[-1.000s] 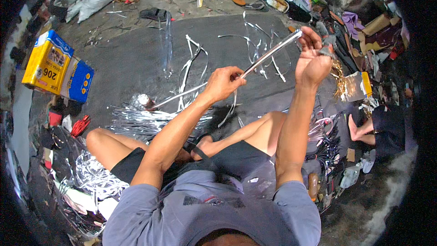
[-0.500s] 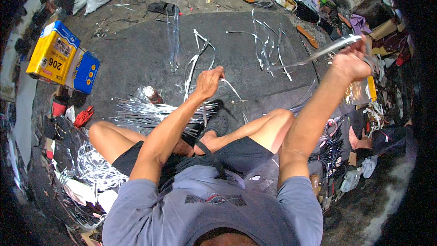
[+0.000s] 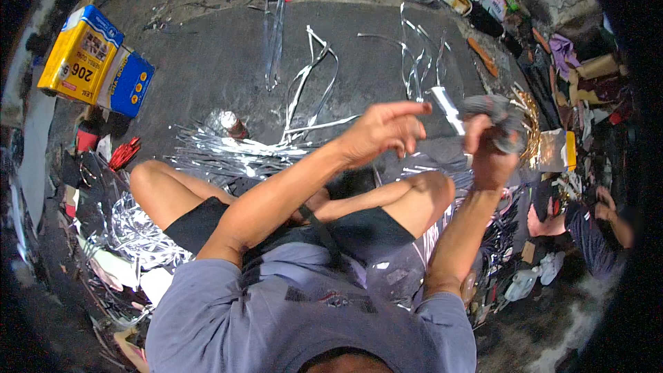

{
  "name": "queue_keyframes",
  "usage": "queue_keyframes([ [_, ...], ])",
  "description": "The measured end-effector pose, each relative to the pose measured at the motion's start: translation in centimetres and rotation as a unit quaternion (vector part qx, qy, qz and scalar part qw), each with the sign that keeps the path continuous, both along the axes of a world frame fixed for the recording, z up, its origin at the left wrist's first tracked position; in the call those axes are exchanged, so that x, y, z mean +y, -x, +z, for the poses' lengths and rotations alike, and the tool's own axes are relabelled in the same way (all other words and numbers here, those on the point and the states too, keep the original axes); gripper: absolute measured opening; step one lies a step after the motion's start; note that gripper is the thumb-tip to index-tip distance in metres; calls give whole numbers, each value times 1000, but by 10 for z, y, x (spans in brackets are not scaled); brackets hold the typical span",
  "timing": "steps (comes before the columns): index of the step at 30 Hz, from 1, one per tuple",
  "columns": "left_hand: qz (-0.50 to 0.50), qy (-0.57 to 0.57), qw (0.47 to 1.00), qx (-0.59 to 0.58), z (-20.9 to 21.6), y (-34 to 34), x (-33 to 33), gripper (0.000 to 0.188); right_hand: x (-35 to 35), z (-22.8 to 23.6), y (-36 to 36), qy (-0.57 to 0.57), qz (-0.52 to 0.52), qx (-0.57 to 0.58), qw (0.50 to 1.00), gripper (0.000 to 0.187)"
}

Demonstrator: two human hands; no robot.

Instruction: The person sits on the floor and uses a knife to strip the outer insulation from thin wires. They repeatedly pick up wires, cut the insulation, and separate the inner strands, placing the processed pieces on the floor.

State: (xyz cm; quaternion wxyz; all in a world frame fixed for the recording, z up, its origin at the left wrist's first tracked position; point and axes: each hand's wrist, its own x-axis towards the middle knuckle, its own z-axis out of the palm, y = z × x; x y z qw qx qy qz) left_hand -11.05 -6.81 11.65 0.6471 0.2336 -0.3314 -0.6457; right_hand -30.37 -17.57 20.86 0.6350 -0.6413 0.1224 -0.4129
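My left hand is raised over the dark mat, index finger stretched toward the right and the others loosely bent. Nothing shows between its fingers. Facing it, my right hand grips a dark grey thing, too smeared by motion to tell its kind. A short shiny silver strip shows beside that thing; whether they are joined I cannot tell. Thin white and silver strips lie beyond my left hand, and more strips are farther right.
A pile of silver strips lies before my left knee, beside a small silver-topped bottle. The yellow and blue box stands at left. Another person's foot and hand are at right, near scattered scraps.
My right hand has come down and inward from the far right, the grey thing now showing in it. My left hand has let go of a white strip and moved right, its fingers opening.
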Motion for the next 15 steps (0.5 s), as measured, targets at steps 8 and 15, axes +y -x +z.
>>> queue_keyframes([
  [8,278,-99,952,-85,70,-64,67,17,39,-22,-100,-28,173,2,984,72],
  [15,482,-86,833,-258,78,-89,124,13,102,-25,-157,1,166,36,986,55],
])
